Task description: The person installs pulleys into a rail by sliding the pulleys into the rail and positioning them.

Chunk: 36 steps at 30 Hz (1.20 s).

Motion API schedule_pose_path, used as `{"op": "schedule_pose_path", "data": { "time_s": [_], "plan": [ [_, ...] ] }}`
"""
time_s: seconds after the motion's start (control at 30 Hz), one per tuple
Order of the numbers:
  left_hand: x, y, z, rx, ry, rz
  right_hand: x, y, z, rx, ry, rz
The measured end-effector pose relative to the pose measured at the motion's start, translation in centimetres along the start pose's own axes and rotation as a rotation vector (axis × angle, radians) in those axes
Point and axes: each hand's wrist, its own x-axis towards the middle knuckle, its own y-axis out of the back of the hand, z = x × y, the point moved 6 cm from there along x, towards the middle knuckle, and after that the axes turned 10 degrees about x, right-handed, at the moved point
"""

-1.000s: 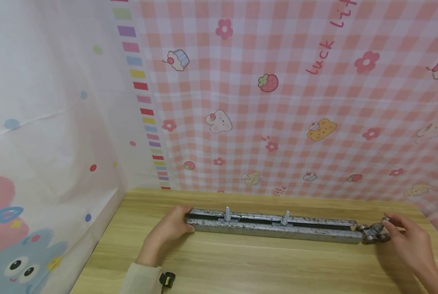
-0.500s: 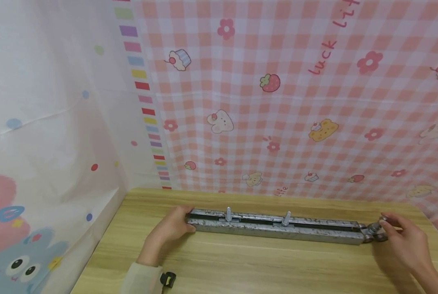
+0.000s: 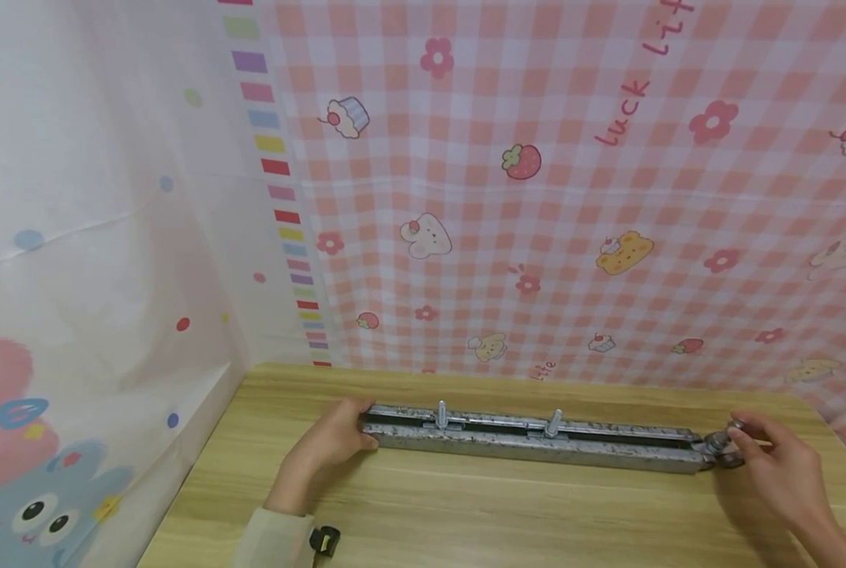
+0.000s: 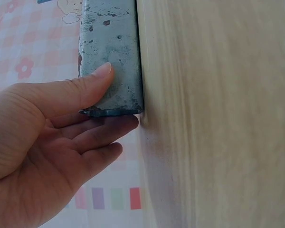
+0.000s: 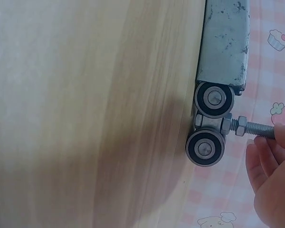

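A scuffed grey metal track rail [image 3: 529, 452], slotted along its top, lies lengthwise on the wooden table. My left hand [image 3: 334, 436] grips its left end, thumb on the near side wall [image 4: 115, 45] and fingers around the far side. At the right end, my right hand [image 3: 785, 465] pinches the upright threaded bolt [image 5: 259, 129] of a wheeled roller trolley [image 5: 204, 148]. One visible wheel [image 5: 214, 98] sits right at the rail's open end; the other stands outside. Two more upright bolts, a left one [image 3: 441, 414] and a middle one [image 3: 554, 423], stick up through the slot.
The wood-grain table [image 3: 508, 513] extends in front of the rail. A pink checked cloth [image 3: 565, 197] hangs behind it, and a white patterned cloth [image 3: 125, 237] hangs on the left. A small black clip-like piece [image 3: 325, 541] shows beside the left sleeve [image 3: 274, 538].
My right hand has moved left with the roller trolley, bringing its leading wheels into the rail's right end. The left hand keeps its grip; the two other bolts stay put along the rail.
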Motion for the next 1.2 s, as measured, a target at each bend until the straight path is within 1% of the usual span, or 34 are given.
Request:
{"op": "schedule_pose_path", "data": {
  "time_s": [0.23, 0.5, 0.67, 1.03, 1.2],
  "plan": [
    [0.0, -0.2, -0.2, -0.007, 0.019, -0.016, -0.2, -0.5, -0.4, 0.024, 0.004, -0.001],
    [0.1, -0.3, -0.2, -0.001, 0.007, -0.009, -0.4, -1.1, -1.0, 0.013, -0.008, -0.024],
    [0.2, -0.2, -0.2, 0.002, 0.002, 0.001, -0.5, -1.2, -1.4, 0.008, 0.016, -0.016],
    [0.1, -0.2, -0.2, -0.003, 0.002, -0.003, -0.5, -1.8, -2.0, 0.058, 0.072, -0.027],
    [0.1, -0.2, -0.2, 0.004, 0.000, -0.003, -0.4, -2.1, -2.5, 0.093, 0.107, -0.017]
  ]
}}
